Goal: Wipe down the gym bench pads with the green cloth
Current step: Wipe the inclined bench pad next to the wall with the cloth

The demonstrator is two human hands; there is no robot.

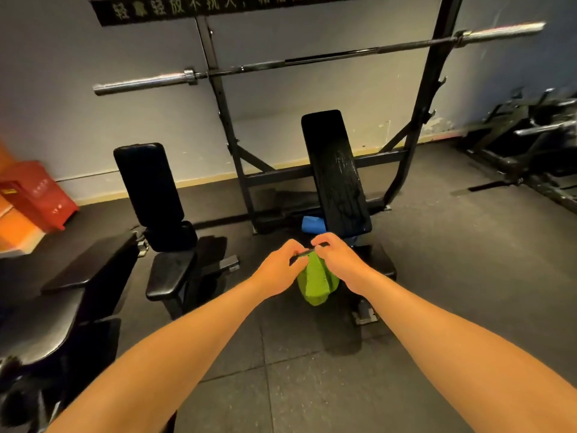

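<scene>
The green cloth [316, 281] hangs down between my two hands, held by its top edge. My left hand [278, 270] pinches the edge on the left and my right hand [340, 260] pinches it on the right, fingertips nearly touching. Straight ahead stands the black inclined back pad [335, 170] of the barbell bench, with wet streaks shining on its lower half. The seat of that bench is hidden behind my hands and the cloth. A second bench to the left has an upright back pad [146, 182] and a seat pad [170, 275].
A barbell [312, 59] rests on the black rack [434, 98] over the bench. Something blue [313, 224] lies under the inclined pad. A flat bench [90, 264] sits at the far left, a red box [37, 195] by the wall, another machine [530, 145] at the right.
</scene>
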